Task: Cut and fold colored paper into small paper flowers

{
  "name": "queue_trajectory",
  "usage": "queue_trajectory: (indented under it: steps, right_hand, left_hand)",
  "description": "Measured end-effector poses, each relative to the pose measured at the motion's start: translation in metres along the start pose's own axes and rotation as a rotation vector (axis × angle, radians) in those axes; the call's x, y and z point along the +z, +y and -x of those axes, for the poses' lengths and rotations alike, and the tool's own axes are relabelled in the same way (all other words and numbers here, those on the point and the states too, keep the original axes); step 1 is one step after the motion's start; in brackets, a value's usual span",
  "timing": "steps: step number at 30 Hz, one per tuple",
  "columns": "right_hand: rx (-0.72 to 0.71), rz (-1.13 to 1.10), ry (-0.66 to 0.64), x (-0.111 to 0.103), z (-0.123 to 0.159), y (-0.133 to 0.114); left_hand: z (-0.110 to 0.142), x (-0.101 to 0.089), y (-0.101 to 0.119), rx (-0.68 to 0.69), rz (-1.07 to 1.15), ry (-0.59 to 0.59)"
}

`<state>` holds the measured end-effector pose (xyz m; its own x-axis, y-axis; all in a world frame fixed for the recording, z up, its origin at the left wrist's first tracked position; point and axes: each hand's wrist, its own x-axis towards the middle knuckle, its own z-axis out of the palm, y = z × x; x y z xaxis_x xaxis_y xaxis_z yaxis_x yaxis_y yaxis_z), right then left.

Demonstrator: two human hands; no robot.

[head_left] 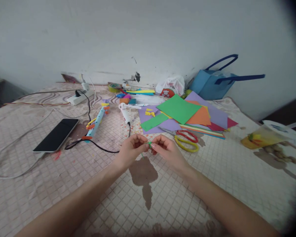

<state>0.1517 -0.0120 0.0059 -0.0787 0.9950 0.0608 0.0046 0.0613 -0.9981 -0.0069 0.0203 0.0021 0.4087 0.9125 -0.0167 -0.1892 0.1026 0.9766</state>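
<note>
My left hand (132, 148) and my right hand (166, 148) meet over the middle of the table, fingertips almost touching. Both pinch a small green piece (150, 144), perhaps paper; most of it is hidden by the fingers. A thin green strip hangs below the left fingertips. Just beyond the right hand lie scissors (186, 140) with one red and one yellow handle loop. Behind the hands, a white glue gun (124, 113) rests on the table with its black cord running toward my left wrist.
Coloured paper sheets (179, 108) lie fanned behind the scissors. A phone (56, 135) on a cable and a power strip (80, 97) are at left, near a decorated light-blue strip (96, 121). A blue bag (212, 84) stands at back right; a plastic cup (259, 136) is far right.
</note>
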Motion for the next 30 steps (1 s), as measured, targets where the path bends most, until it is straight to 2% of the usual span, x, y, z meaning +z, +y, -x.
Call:
queue_trajectory:
  steps: [19,30]
  right_hand:
    - [-0.016,0.029,-0.048,-0.0025,-0.0001,0.0016]
    - [-0.022,0.077,-0.025,-0.0024,-0.0015,0.0001]
  left_hand:
    - [0.0018,0.0021,0.0042,-0.027,0.027,0.004]
    - [0.0022,0.0028,0.0042,-0.044,0.016,-0.014]
